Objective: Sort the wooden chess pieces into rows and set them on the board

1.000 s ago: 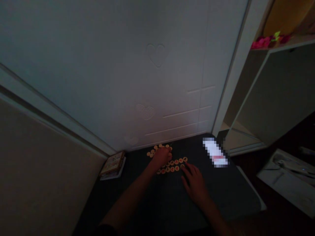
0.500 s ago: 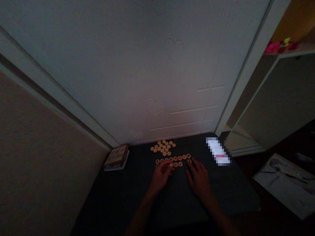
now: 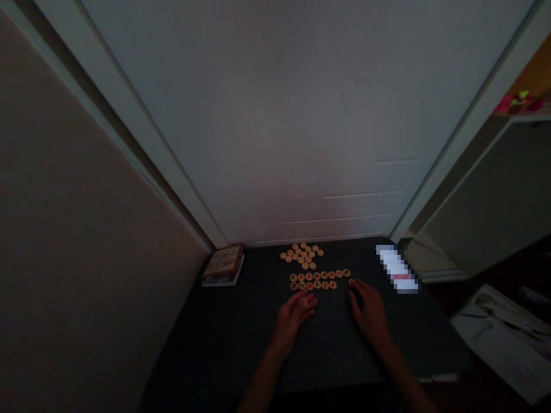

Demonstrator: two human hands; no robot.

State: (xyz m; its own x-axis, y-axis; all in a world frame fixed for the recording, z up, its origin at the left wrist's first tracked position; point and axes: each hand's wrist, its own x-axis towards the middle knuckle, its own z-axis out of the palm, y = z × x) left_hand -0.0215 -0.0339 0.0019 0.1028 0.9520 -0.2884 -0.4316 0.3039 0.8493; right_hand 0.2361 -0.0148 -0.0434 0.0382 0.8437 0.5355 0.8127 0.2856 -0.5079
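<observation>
Two rows of round wooden Chinese chess pieces (image 3: pixel 317 276) lie on the dark table, marked in red and dark. Behind them is a loose cluster of blank-looking pieces (image 3: pixel 303 254). My left hand (image 3: pixel 290 318) is just in front of the near row, palm turned partly up, with a pale round piece (image 3: pixel 304 302) between thumb and fingers. To the right, my right hand (image 3: pixel 370 310) has its thumb and fingertips closed at a single piece (image 3: pixel 352 283), which sits right of the near row with a gap between. The fingers partly cover that piece.
A stack of books (image 3: pixel 224 267) lies at the table's back left. At the back right is a bright, pixelated object (image 3: pixel 396 269). The dark table (image 3: pixel 331 350) meets a white panel (image 3: pixel 267 143) behind. Beyond its right edge, a pale flat board (image 3: pixel 503 338) lies lower down.
The view has swung left, shifting everything rightward. My left hand has drawn back off the near row, uncovering its left pieces, and turned its palm up. My right hand remains at its piece.
</observation>
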